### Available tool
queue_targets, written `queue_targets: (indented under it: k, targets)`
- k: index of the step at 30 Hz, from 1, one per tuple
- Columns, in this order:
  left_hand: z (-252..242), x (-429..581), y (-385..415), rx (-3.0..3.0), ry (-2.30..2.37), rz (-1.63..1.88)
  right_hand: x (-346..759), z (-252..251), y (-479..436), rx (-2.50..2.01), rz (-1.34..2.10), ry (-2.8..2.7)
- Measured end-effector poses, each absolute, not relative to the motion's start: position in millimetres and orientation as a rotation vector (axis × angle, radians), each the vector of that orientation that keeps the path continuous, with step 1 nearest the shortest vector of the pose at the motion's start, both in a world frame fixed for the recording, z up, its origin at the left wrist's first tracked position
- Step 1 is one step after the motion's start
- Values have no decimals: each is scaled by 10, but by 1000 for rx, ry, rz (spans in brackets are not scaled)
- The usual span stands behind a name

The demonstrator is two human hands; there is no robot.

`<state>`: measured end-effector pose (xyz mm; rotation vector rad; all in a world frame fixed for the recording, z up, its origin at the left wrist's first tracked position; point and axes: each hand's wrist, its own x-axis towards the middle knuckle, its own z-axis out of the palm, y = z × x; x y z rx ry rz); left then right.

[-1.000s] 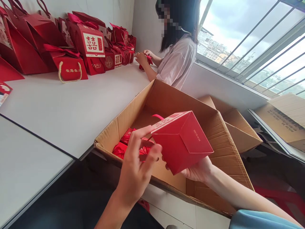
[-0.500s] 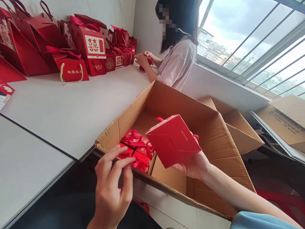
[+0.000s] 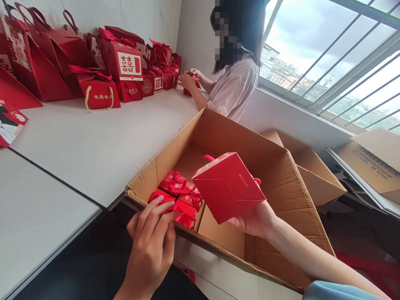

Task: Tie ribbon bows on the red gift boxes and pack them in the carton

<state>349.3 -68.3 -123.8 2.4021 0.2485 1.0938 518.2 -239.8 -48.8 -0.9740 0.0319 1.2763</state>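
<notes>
One red box (image 3: 229, 187) is held over the carton (image 3: 243, 135) by the right hand (image 3: 254, 218), closed on its lower side; its base is turned nearest, its top points away, and its long axis looks foreshortened. Four ribboned boxes (image 3: 189, 192) sit together at the carton's near left end, partly behind one left hand (image 3: 151, 237), half open, loosely curled, any contact unclear. One co-worker (image 3: 236, 87) holds one small red item (image 3: 193, 86) at the table (image 3: 125, 137)
</notes>
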Motion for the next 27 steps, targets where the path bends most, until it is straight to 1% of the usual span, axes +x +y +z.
queue_targets:
  k: [8, 13, 15, 16, 20, 21, 23, 25, 27]
  targets:
    - [-1233, 3483, -694, 2402, 248, 1074, 5202, -488, -2424, -992, 1280, 10]
    - [-1227, 3506, -696, 2401, 245, 1094, 5163, -452, -2395, -1104, 1221, -13]
    - [-1228, 3509, -696, 2408, 249, 1088, 5166, -463, -2371, -1250, 1103, -71]
    - [-1229, 3507, -695, 2411, 253, 1084, 5188, -486, -2368, -1355, 987, -136]
    - [-1221, 3503, -691, 2426, 251, 1061, 5473, -766, -2497, -1862, 239, -603]
    - [-1215, 3509, -692, 2439, 251, 1050, 5578, -881, -2568, -1973, 135, -730]
    - [-1198, 3531, -695, 2477, 247, 1009, 5780, -1141, -2733, -2111, 45, -989]
    - [-1181, 3557, -701, 2520, 249, 963, 5926, -1408, -2888, -2160, 81, -1180]
    - [-1173, 3573, -706, 2561, 258, 925, 5993, -1646, -2999, -2198, 164, -1254]
